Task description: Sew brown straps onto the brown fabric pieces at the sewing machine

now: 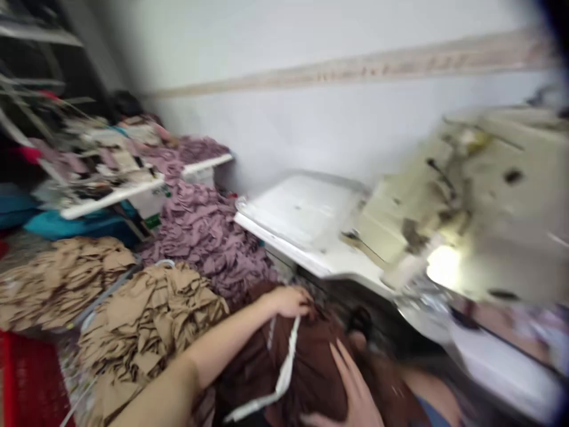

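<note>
Brown cloth (320,356), near the purple pile (208,228), is apparently being gathered, left hand (291,301) gripping its far part, right hand (358,391) spread open over it; next move likely calls for right fingers closing.

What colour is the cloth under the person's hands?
The cloth is dark brown; see the head view.

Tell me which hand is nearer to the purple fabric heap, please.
Left. The left hand is on the brown fabric, close to the near end of the purple heap; the right hand is lower, over this fabric, farther from the heap.
</note>
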`<state>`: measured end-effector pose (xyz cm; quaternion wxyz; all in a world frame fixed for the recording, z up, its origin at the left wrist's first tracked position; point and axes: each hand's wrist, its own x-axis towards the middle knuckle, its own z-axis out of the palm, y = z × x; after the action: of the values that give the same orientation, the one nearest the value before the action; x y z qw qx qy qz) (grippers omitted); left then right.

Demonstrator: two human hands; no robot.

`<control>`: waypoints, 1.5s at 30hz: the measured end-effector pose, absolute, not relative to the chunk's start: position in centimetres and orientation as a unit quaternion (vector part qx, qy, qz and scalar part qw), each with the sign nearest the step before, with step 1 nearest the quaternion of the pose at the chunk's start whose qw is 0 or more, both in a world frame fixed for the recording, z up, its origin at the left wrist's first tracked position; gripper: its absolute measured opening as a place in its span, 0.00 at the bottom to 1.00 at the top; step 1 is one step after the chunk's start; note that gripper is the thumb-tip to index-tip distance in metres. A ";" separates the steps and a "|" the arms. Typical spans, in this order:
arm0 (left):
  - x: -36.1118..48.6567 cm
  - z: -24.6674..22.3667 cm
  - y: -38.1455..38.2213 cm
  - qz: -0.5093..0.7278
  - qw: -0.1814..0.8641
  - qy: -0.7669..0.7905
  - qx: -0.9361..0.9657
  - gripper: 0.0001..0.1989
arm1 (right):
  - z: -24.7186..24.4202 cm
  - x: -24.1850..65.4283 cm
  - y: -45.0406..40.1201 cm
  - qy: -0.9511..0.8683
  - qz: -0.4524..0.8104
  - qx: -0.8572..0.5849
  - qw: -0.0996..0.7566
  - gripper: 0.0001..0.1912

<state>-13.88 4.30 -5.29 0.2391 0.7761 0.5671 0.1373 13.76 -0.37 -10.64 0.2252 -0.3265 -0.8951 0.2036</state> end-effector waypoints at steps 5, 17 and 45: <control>-15.3 -7.0 4.9 0.228 0.262 0.556 0.755 0.14 | -9.5 17.6 -2.0 -0.855 0.294 -0.401 0.147 0.71; -16.5 -1.6 -5.7 0.237 0.156 0.617 0.734 0.15 | -6.8 15.8 -5.0 -0.901 0.237 -0.326 0.160 0.57; -12.7 -1.8 -5.1 0.251 0.131 0.571 0.771 0.18 | -3.6 11.4 -0.4 -0.858 0.282 -0.272 0.332 0.24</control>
<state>-12.72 -5.07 -1.82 0.1305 0.7710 0.5706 0.2509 11.45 -0.41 -3.59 0.3320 -0.2716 -0.8581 0.2823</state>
